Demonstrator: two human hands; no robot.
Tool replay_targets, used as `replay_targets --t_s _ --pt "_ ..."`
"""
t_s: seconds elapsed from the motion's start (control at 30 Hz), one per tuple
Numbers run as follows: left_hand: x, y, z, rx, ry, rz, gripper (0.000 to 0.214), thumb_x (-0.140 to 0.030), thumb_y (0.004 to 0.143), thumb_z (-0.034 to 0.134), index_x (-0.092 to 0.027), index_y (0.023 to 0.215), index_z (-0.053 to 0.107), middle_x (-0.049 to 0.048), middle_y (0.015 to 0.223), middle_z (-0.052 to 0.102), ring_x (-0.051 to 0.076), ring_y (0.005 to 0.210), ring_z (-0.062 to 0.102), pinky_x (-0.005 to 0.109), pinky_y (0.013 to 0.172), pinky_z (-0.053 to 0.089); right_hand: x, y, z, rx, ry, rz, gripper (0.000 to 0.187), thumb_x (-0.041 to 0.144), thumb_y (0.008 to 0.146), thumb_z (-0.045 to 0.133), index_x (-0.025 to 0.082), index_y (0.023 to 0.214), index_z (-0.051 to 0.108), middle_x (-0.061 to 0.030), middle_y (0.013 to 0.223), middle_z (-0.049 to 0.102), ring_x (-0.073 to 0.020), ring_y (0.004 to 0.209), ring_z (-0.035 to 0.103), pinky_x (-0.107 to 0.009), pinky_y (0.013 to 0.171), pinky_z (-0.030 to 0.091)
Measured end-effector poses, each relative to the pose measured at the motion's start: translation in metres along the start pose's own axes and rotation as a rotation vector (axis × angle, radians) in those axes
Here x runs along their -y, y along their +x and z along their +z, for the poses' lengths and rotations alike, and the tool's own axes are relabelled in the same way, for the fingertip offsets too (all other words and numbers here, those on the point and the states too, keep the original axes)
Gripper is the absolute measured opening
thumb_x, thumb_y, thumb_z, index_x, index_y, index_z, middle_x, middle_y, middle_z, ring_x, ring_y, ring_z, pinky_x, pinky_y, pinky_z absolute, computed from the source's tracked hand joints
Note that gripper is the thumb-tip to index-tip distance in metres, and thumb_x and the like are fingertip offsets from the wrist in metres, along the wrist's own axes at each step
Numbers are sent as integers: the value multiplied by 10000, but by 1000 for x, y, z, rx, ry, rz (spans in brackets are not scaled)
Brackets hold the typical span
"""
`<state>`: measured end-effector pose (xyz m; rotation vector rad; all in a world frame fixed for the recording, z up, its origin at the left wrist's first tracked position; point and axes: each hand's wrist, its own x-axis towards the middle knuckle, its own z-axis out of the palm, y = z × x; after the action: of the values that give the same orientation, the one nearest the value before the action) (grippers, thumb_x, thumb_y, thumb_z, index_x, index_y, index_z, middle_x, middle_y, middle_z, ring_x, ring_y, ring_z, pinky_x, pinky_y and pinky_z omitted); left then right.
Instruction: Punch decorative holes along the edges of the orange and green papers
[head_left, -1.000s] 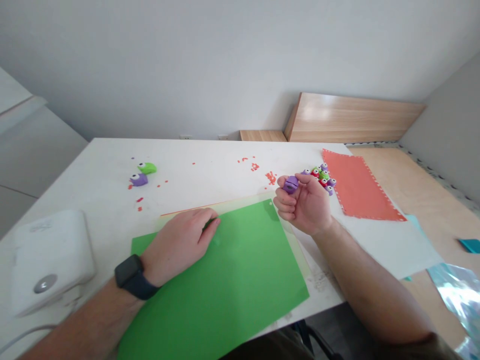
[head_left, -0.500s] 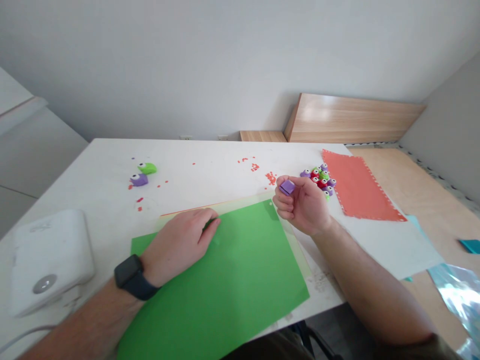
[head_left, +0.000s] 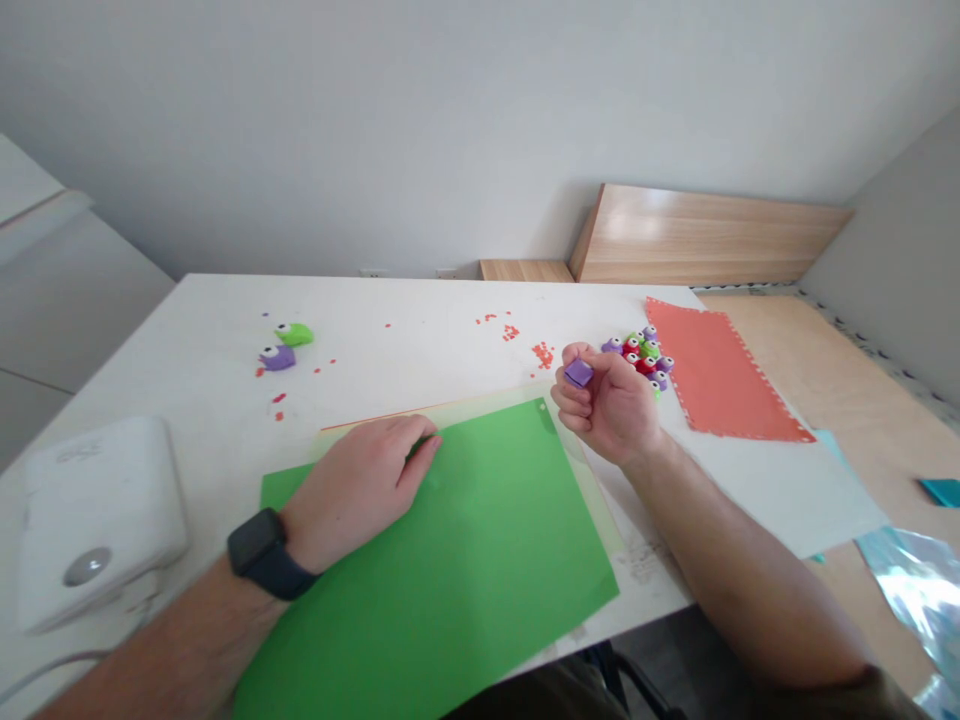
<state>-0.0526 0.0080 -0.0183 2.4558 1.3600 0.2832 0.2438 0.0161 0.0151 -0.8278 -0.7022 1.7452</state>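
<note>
Right hand (head_left: 611,410) clenched: thumb and curled fingers grasp a small purple plastic block (head_left: 578,373) at the fingertips. Block is held above the table (head_left: 412,350), toward its far right side, just past the top right corner of a green paper sheet (head_left: 450,560). Step in hand reads as handling or checking that block; setting it down would call for the grip to open. Just behind the right hand sits a tight cluster of eyed plastic pieces (head_left: 637,358) in purple, red and green, beside a salmon paper sheet (head_left: 724,380) with a nibbled edge. Left hand (head_left: 360,490) released, fingers loosely curled, resting on the green paper sheet, which lies on a paler translucent green sheet (head_left: 581,480). Smartwatch (head_left: 262,553) on left wrist. Far left of table: a green eyed piece (head_left: 294,335) just beside a purple eyed piece (head_left: 277,358). Red paper bits (head_left: 510,331) are scattered across the far half. White plastic device (head_left: 94,520) sits at the near left corner. Beyond the table: white wall (head_left: 375,120), wooden board (head_left: 705,235); to the right, iridescent foil (head_left: 907,580).
</note>
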Motion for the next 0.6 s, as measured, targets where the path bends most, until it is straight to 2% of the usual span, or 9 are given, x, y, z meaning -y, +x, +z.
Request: replay_targets --t_s 0.6 --pt "0 -1 1 -11 2 7 285 -360 1066 423 -203 1012 654 59 973 713 248 890 644 407 810 458 -7 2 5 -101 -91 -71 108 274 881 587 259 855 483 77 559 314 -108 491 134 -219 413 85"
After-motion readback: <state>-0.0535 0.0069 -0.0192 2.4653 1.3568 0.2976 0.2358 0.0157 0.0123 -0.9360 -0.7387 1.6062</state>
